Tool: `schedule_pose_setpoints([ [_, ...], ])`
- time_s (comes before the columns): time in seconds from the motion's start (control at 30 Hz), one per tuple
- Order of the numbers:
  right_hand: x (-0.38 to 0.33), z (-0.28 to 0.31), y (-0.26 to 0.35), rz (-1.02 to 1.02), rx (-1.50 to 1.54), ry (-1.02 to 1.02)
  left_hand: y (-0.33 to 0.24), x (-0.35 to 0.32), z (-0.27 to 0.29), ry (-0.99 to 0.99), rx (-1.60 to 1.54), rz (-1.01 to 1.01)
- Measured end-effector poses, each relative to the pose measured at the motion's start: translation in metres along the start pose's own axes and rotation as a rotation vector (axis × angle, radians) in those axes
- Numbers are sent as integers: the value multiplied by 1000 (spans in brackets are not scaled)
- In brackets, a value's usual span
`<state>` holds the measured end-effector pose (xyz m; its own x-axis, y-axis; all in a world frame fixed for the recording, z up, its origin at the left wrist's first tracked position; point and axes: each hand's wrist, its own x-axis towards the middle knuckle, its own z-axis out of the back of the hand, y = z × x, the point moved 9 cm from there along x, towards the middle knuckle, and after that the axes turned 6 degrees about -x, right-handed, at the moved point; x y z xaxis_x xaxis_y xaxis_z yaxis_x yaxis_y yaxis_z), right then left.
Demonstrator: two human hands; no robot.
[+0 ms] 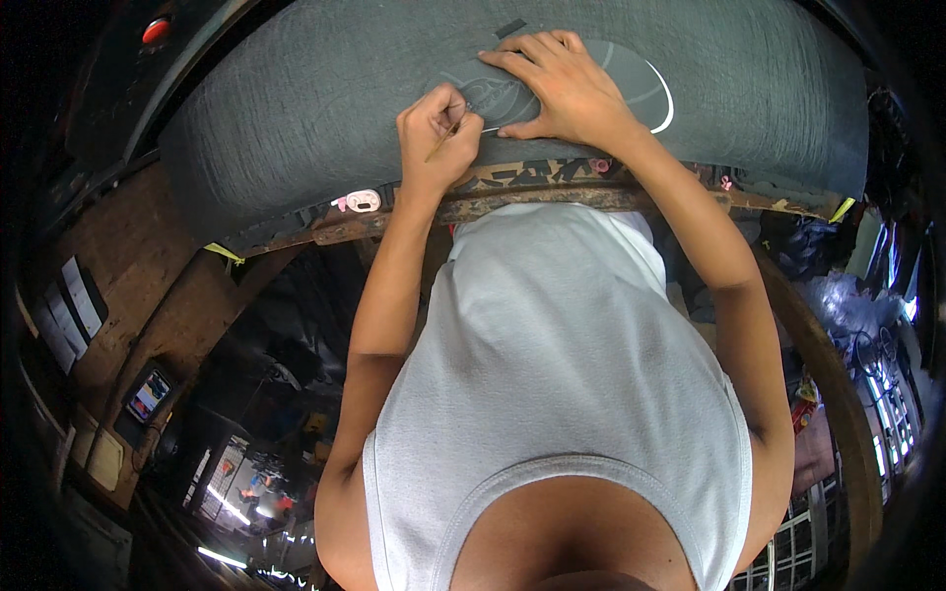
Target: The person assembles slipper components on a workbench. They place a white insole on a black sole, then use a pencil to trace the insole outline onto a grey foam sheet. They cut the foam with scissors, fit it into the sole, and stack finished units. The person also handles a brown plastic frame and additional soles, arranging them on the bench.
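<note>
A grey sole-shaped piece (613,61) with a white right edge lies flat on a wide dark grey sheet (296,108). My right hand (562,89) rests on top of this piece, fingers and thumb spread across its width. At the left end of the piece, my left hand (440,133) is closed in a pinch around a thin, pencil-like stick (438,148). The stick's tip is hidden behind my fingers. Pale curved lines show on the dark surface between my two hands. A small dark strip (510,29) lies just beyond my right fingertips.
The sheet hangs over a worn wooden table edge (493,204), close to my body. A small pink and white object (364,201) sits by that edge, left of my forearm. Yellow ties (225,253) show at the corners. A phone-like screen (149,394) is at the lower left.
</note>
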<state>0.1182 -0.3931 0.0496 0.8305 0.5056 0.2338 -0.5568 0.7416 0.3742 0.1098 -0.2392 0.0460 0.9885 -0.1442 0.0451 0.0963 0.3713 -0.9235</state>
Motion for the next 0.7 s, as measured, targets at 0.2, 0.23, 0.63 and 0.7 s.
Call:
schedule_pose_setpoints([
  [0.2,0,-1,1,-3,-20,12,7,2,0,-26,-15,53],
  [0.23,1,-1,0,-6,-17,14,6,2,0,-24,-12,46],
  [0.63,-1,0,-1,-28,21,2,1,4,-3,-9,-4,27],
  [0.7,-1,-1,0,-18,1,9,2,3,-3,-18,15,6],
])
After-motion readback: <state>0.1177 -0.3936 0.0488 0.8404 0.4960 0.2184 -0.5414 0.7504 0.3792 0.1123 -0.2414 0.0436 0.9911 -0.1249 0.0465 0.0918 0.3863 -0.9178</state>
